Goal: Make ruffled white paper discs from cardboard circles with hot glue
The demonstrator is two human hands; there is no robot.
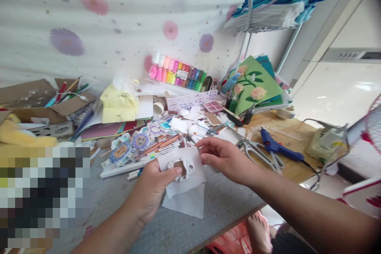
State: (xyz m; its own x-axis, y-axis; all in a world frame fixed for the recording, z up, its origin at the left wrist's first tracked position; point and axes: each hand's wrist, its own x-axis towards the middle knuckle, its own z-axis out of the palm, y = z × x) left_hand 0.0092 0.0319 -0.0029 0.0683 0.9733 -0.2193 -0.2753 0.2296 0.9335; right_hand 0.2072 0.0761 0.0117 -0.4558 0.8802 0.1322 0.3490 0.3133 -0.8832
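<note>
My left hand (153, 186) grips a sheet of white paper (195, 180), with the thumb lying on top near its middle. On that sheet sits a small white moulded piece (189, 166), bumpy like clay around a brown centre. My right hand (220, 156) is at the paper's upper right edge, fingers curled and thumb drawn in. Whatever its fingertips pinch is too small or hidden to make out. Another piece of white paper (190, 202) lies below on the grey cutting mat (119, 210).
Scissors (257, 151) and a blue glue gun (279, 147) lie to the right. Behind my hands are blue round cut-outs (120, 151), pens and scraps. Coloured clay packs (178, 73) lean at the back. A cardboard box (44, 111) stands left; green card (253, 83) stands right.
</note>
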